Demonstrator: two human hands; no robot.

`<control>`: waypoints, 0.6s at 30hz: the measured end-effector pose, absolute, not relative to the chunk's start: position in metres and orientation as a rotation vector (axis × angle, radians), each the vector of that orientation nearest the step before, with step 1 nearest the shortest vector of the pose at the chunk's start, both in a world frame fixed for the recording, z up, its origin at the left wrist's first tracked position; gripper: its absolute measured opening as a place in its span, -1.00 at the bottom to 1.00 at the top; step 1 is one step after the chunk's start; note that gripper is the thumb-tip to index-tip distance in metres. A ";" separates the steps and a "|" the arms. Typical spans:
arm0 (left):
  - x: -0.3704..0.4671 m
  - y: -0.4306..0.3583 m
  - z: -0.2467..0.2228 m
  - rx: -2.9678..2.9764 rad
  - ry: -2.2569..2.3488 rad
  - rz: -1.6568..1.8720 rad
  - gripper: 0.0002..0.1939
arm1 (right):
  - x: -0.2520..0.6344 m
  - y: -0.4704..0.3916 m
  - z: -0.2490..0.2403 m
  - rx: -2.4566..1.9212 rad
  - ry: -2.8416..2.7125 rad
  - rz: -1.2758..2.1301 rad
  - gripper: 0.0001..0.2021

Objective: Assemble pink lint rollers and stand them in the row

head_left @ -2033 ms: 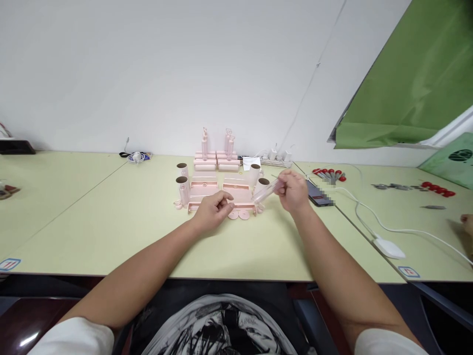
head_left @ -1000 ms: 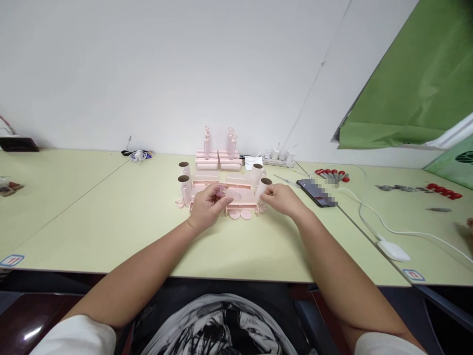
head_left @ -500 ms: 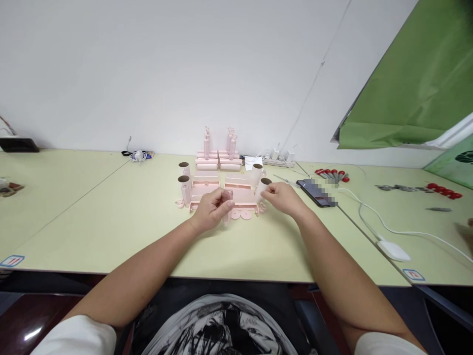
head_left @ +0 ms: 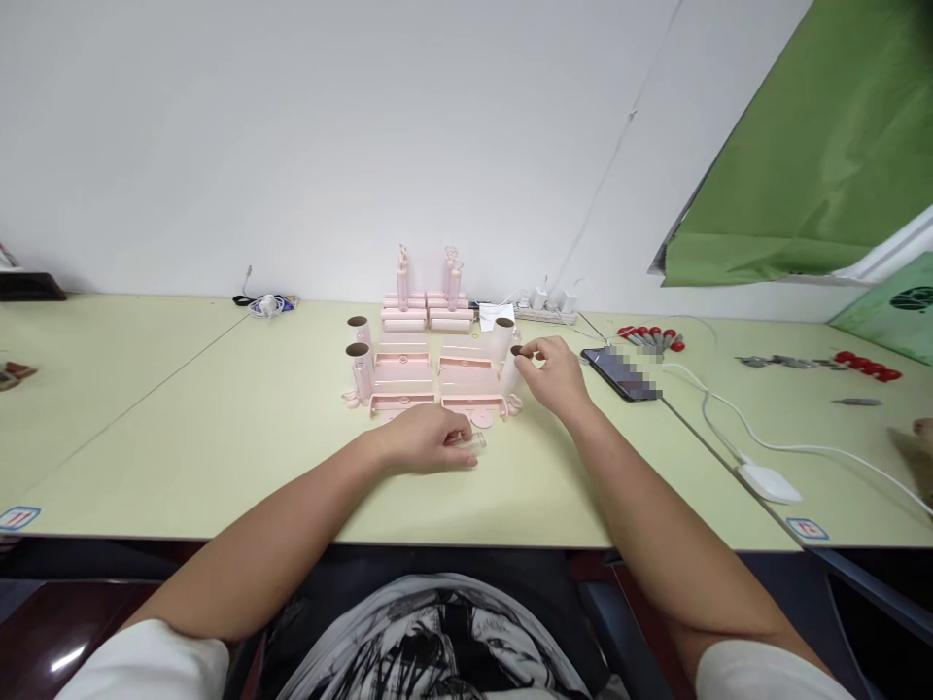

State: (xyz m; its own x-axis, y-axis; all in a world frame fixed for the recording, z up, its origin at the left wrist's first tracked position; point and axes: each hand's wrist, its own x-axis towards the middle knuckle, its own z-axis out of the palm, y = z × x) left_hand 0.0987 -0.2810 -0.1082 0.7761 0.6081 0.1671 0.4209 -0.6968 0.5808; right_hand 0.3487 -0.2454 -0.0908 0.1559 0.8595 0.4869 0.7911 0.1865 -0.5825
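My left hand (head_left: 427, 439) is closed round a clear pinkish tube (head_left: 476, 442), low over the front of the table. The tube lies on its side, and my fingers cover most of it. My right hand (head_left: 555, 377) has its fingertips at the top rim of a white paper roll (head_left: 509, 379) with a brown core, which stands upright. Between my hands are several pink trough-shaped plastic shells (head_left: 472, 402), lying with their hollow side up. A flat pink disc (head_left: 482, 419) lies just beyond the tube.
More upright rolls (head_left: 359, 369) stand left of the shells. Behind them are pink cylinders (head_left: 404, 321) and upright clear pink pieces (head_left: 453, 287). A phone (head_left: 619, 374), a white cable with an adapter (head_left: 769, 482) and red-ended tools (head_left: 652, 338) lie to the right. A power strip (head_left: 546, 316) runs along the wall.
My left hand has turned over and moved slightly right and down, tipping the clear tube from upright to lying. My right hand has risen slightly to the roll's top rim.
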 end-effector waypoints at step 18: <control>0.102 -0.291 -0.098 2.862 0.889 0.164 -0.65 | 0.363 -0.240 -0.092 -1.505 -1.628 -0.025 -0.93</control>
State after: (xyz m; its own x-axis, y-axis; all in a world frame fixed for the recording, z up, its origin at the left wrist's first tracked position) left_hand 0.1021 -0.2912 -0.0975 0.8194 0.5699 0.0623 0.5545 -0.8155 0.1658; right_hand 0.3627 -0.2403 -0.0920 0.1358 0.7896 0.5984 0.8077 0.2615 -0.5284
